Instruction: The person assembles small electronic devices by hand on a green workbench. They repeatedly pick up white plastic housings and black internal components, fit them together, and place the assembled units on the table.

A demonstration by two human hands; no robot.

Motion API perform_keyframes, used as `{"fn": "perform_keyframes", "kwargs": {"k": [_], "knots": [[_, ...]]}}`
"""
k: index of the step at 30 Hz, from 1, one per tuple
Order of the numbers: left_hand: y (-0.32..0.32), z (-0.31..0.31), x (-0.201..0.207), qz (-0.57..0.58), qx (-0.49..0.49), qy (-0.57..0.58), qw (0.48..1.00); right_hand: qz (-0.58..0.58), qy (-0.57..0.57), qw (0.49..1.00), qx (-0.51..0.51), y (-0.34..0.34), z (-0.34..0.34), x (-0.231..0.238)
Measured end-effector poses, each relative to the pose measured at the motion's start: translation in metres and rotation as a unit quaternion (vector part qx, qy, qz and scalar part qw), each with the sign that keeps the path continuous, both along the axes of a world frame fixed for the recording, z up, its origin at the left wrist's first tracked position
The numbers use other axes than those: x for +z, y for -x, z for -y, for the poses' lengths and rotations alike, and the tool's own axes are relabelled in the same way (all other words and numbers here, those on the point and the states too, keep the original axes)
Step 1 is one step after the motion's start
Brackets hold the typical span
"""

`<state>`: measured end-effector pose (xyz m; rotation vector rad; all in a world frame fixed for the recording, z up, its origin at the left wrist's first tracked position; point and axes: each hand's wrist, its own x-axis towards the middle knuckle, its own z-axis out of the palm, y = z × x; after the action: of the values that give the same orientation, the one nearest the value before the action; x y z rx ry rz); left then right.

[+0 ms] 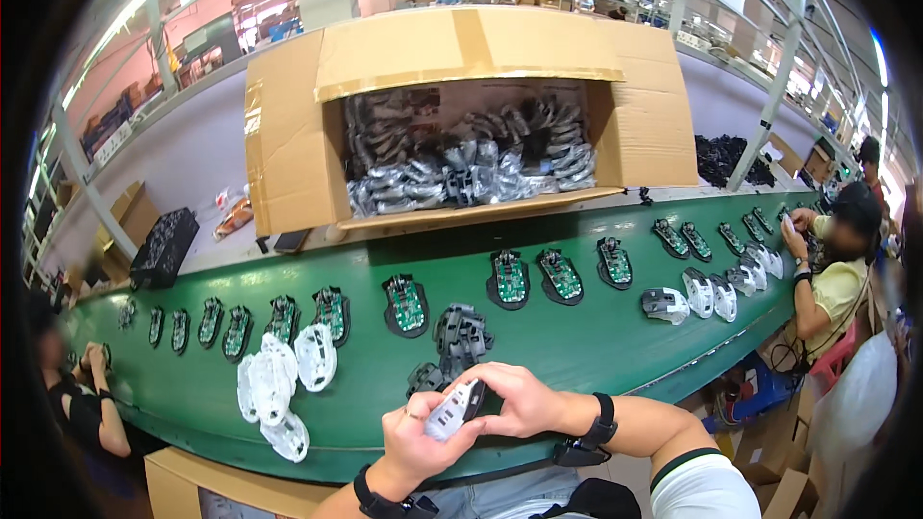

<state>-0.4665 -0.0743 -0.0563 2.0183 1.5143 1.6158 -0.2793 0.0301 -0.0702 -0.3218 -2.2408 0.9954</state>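
Between my two hands, just over the near edge of the green work surface, is a computer mouse shell, white with a black part on its right side. My left hand grips its white side with the fingers bent round it. On the black side, the fingers and thumb of my right hand are closed on the same shell. Right behind my hands lies a pile of dark grey plastic mouse parts. Farther back, a mouse base with a green circuit board lies flat.
White mouse shells are stacked at the left, with more shells at the right. Several bases with circuit boards form a row along the green table. Behind stands an open cardboard box of bagged parts. Co-workers sit at both sides.
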Motion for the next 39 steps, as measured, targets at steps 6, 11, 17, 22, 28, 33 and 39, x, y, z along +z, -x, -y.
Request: {"fn": "perform_keyframes", "kwargs": {"k": [6, 11, 17, 22, 28, 33, 39], "knots": [[0.009, -0.014, -0.002, -0.091, 0.001, -0.070, 0.993, -0.036, -0.107, 0.993, -0.019, 0.011, -0.005, 0.004], [0.022, -0.006, 0.009, -0.068, 0.041, -0.090, 0.993, -0.104, 0.006, 0.994, 0.020, 0.007, -0.002, 0.014], [0.020, -0.005, 0.007, 0.046, 0.027, -0.060, 0.997, -0.092, 0.001, 0.995, 0.046, 0.011, 0.005, 0.018], [0.019, -0.006, -0.001, 0.037, 0.028, -0.058, 0.997, -0.117, -0.065, 0.990, -0.034, 0.022, 0.015, 0.011], [0.039, -0.010, 0.016, -0.079, 0.025, -0.092, 0.992, -0.207, -0.101, 0.957, -0.179, 0.004, -0.014, 0.015], [0.085, -0.024, -0.002, -0.227, 0.259, 0.012, 0.939, 0.122, 0.041, 0.890, -0.438, -0.059, -0.077, 0.036], [0.103, -0.026, -0.020, -0.374, 0.362, 0.163, 0.838, 0.059, -0.215, 0.904, -0.364, -0.040, -0.073, 0.019]]}}
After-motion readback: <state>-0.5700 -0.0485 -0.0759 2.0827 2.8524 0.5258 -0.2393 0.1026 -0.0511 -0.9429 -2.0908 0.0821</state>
